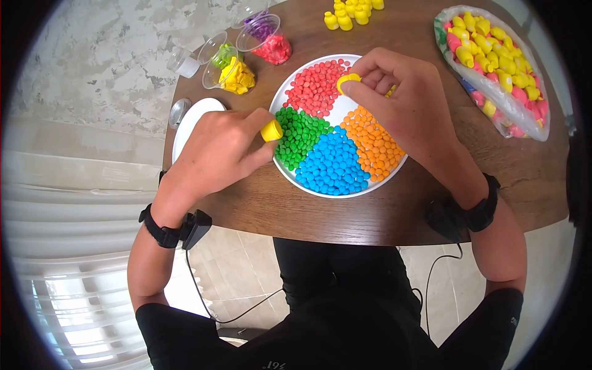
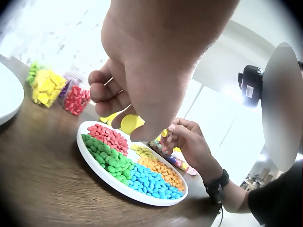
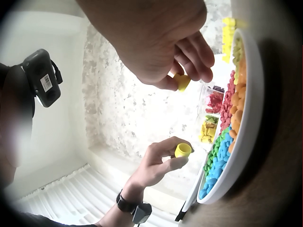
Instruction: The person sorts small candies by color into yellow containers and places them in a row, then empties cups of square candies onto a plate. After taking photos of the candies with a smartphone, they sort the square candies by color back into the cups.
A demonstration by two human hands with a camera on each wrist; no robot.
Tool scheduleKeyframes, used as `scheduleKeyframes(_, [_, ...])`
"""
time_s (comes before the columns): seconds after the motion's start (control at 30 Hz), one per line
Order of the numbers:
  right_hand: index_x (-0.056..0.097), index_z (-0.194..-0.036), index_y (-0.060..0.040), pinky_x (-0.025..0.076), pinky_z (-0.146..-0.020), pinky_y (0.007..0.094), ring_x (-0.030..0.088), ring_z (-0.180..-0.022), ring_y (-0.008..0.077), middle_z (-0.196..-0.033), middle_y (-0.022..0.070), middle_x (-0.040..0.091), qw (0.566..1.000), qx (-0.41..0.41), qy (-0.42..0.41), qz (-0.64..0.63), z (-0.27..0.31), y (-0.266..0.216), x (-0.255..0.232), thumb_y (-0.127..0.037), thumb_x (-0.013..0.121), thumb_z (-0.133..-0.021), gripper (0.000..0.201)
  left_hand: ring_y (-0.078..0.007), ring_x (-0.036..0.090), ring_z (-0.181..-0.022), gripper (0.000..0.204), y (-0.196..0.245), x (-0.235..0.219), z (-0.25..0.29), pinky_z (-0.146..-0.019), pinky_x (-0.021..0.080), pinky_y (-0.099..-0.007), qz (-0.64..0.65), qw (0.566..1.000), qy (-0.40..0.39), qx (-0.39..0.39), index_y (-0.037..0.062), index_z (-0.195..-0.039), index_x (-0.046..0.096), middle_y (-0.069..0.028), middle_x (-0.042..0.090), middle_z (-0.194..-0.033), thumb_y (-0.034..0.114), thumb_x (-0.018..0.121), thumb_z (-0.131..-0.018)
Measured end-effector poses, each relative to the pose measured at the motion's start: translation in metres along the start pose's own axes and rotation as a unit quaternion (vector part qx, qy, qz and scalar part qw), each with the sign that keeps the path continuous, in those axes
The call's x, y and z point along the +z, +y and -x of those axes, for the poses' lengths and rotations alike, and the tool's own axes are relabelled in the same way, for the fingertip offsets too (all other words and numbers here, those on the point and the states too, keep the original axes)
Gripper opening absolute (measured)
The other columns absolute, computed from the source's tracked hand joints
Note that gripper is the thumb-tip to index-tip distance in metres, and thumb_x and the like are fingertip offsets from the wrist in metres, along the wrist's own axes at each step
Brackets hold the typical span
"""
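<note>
Two yellow pieces were up off the counter (image 1: 246,206), one per hand: a cup-like piece (image 1: 271,131) by the plate's left edge near the green candies (image 1: 302,137), and a cap-like piece (image 1: 349,84) above the plate (image 1: 341,113), next to the red candies (image 1: 314,89). Main risk, my read: a slip. Both pieces looked small and smooth, so a loose pinch could drop one and mix the color wedges. Right hand (image 1: 404,92) was over the plate too; a careless dip might scatter the orange candies (image 1: 373,142). Couldn't tell what the cup held, so tipping might spill something. Left hand (image 1: 219,145): thumb and fingers closed round the cup, mouth uncovered. Right hand: thumb and finger pinched the cap, remaining fingers partly bent.
</note>
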State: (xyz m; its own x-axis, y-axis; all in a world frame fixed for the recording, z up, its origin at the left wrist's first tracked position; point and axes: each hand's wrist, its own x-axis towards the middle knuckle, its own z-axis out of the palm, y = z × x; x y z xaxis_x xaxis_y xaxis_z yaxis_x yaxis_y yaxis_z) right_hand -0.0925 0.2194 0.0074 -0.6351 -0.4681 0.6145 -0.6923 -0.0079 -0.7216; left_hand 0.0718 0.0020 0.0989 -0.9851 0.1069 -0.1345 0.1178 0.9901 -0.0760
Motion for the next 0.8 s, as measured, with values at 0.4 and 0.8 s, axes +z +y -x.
scheduleKeyframes(0.4, [0.073,-0.103,0.007,0.057,-0.073,0.0244,0.072,-0.08,0.0104,-0.09,0.0103,0.076,0.916,0.17,-0.193,-0.307,0.006,-0.013,0.006,-0.007,0.077,-0.093,0.018,-0.0053,0.064,-0.071,0.039,0.031,0.022,-0.024,-0.065,0.052,-0.0244,0.331,0.939,0.069,-0.063,-0.0017,-0.132,0.071,-0.0064,0.075,-0.087,0.012,0.077,-0.096])
scheduleKeyframes(0.8, [0.075,-0.098,0.0056,0.057,-0.068,0.0264,0.072,-0.075,0.0099,-0.082,0.0094,0.076,0.947,0.135,-0.138,-0.255,-0.004,-0.018,-0.008,-0.009,0.079,-0.089,0.018,-0.0232,0.063,-0.053,0.029,0.044,0.023,-0.043,-0.055,0.049,-0.0351,0.315,0.929,0.192,0.013,-0.0013,-0.117,0.073,-0.0144,0.063,-0.064,0.005,0.078,-0.089])
